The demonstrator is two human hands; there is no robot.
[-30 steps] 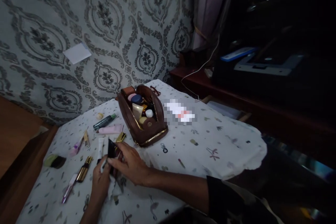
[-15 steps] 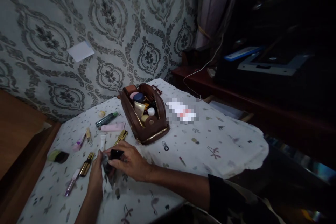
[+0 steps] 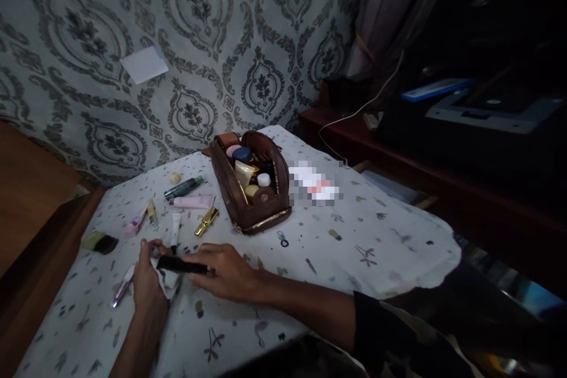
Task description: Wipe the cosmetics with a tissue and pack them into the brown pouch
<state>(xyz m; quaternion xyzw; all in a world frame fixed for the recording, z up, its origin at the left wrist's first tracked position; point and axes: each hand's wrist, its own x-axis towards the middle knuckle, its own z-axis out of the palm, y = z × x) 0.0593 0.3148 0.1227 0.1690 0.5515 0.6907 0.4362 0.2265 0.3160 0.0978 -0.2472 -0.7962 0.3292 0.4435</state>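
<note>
My right hand is closed on a slim black object, too dark and blurred to name more exactly. My left hand curls around a crumpled white cloth or tissue, which lies under the black object's far end. A white tube with a dark cap lies just beyond the hands. Further off are a gold tube and a pink tube. A purple-tipped pen-like tube lies left of my left hand. The open brown cosmetic bag holds several jars and tubes.
A dark green tube, small slim tubes and a green-and-black item lie on the patterned tablecloth. A blurred-out patch is right of the bag. The patterned wall stands behind.
The black object has swung out lengthwise toward my left hand, which has moved left and slightly up. A gold-and-black tube beside my left hand no longer shows. The view has shifted slightly.
</note>
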